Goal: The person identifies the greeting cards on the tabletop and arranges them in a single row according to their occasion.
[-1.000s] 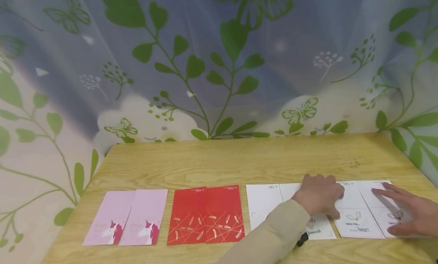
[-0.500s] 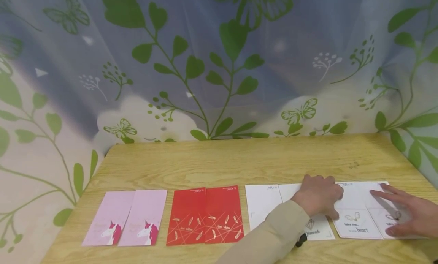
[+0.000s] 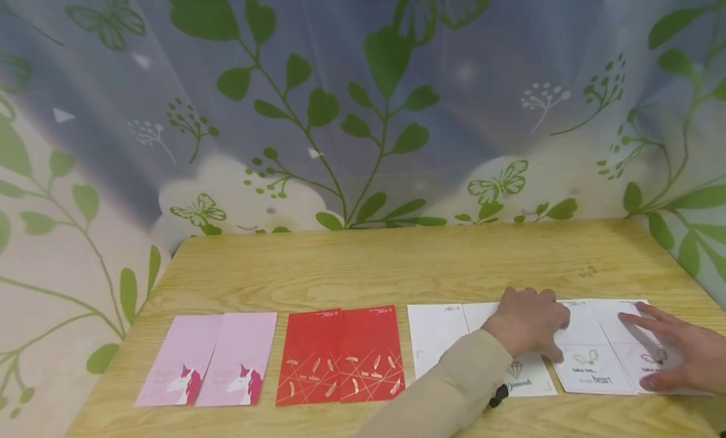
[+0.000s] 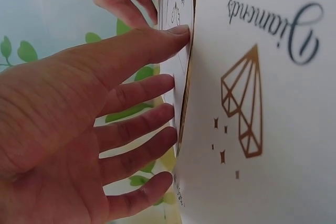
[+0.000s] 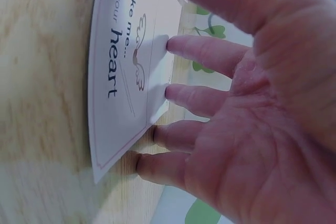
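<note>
A row of white cards lies at the right of the wooden table (image 3: 368, 268). My left hand (image 3: 527, 328) rests flat on them, its straight fingers (image 4: 142, 98) touching the edges of the diamond card (image 3: 524, 380) (image 4: 262, 103) and the heart card (image 3: 590, 362) beside it. My right hand (image 3: 677, 356) lies flat, fingertips (image 5: 178, 45) pressing on the rightmost heart card (image 3: 635, 346) (image 5: 126, 77), which overlaps the other heart card. Neither hand grips anything.
Another white card (image 3: 433, 340) lies left of my left hand. Two red cards (image 3: 340, 356) lie mid-table, two pink unicorn cards (image 3: 210, 359) at the left. A leaf-print curtain (image 3: 363, 110) hangs behind the table. The table's right edge is close to my right hand.
My right hand and the heart cards under it have shifted slightly on the table. The left hand has stayed in place.
</note>
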